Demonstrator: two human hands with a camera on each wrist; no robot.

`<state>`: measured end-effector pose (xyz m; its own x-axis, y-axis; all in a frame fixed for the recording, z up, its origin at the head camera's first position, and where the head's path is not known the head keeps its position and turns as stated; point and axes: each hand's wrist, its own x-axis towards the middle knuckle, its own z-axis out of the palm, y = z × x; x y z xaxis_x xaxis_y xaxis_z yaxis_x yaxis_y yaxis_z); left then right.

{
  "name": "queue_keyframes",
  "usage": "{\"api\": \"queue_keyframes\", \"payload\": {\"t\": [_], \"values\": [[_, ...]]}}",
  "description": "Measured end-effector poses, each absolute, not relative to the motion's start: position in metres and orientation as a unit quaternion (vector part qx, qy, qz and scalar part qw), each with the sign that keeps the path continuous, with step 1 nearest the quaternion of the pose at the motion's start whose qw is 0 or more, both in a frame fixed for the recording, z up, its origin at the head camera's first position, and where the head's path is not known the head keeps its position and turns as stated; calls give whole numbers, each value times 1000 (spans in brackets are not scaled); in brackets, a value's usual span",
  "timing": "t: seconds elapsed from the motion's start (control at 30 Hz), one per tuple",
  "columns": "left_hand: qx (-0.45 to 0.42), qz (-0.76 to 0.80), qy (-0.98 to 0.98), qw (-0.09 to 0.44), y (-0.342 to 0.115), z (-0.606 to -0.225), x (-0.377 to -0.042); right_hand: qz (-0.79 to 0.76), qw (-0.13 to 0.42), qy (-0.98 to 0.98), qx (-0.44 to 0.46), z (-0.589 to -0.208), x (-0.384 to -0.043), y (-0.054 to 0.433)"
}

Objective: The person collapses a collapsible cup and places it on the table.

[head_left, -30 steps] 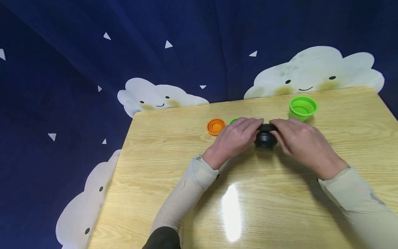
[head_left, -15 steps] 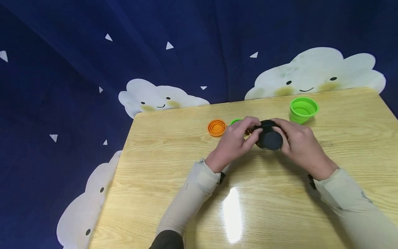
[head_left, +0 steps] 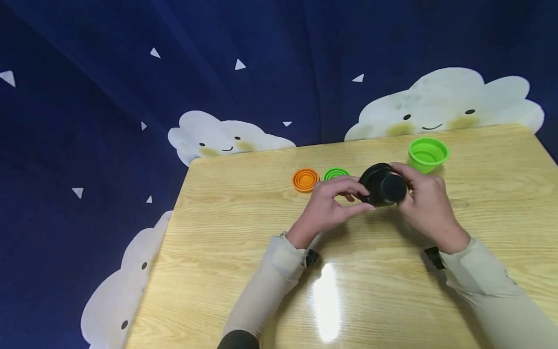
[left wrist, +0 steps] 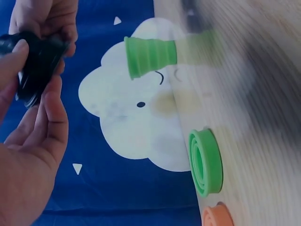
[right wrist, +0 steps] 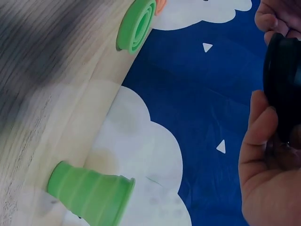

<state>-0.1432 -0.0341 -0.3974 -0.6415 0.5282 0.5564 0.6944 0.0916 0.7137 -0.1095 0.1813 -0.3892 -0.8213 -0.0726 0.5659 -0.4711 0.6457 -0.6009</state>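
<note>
A black collapsible cup is held up over the table between both hands, tilted so its round base faces the head camera. The left hand pinches its rim from the left, with the thumb on the cup in the left wrist view. From the right, the right hand grips the cup's side. The right wrist view shows only part of the black cup, at the right edge. Just behind the left hand lies a flattened green collapsible cup, partly covered by the fingers.
A flattened orange collapsible cup lies left of the flattened green one. An extended green cup stands upright behind the right hand. A dark blue cloud-patterned curtain hangs behind the wooden table.
The black cup has tipped, so its base now turns toward the head camera and rightward. The left hand has moved slightly down and left on the rim, uncovering more of the flattened green cup.
</note>
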Motion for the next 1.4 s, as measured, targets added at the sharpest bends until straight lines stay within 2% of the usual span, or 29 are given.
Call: {"api": "queue_keyframes", "payload": {"t": [0.2, 0.4, 0.67, 0.97, 1.27, 1.4], "values": [[-402, -501, -754, 134, -30, -396, -143, 384, 265, -871, 156, -388, -110, 179], [-333, -493, -787, 161, -21, -392, -138, 385, 282, -866, 151, -388, -112, 174], [-208, -594, -768, 117, -16, -393, -135, 478, 261, -827, 139, -389, -110, 176], [-160, -653, -732, 108, -14, -398, -139, 573, 225, -770, 168, -395, -101, 179], [-168, -701, -690, 69, -11, -395, -138, 589, 286, -739, 156, -398, -105, 175], [-199, -684, -698, 72, -12, -391, -136, 569, 322, -742, 147, -398, -107, 174]]}}
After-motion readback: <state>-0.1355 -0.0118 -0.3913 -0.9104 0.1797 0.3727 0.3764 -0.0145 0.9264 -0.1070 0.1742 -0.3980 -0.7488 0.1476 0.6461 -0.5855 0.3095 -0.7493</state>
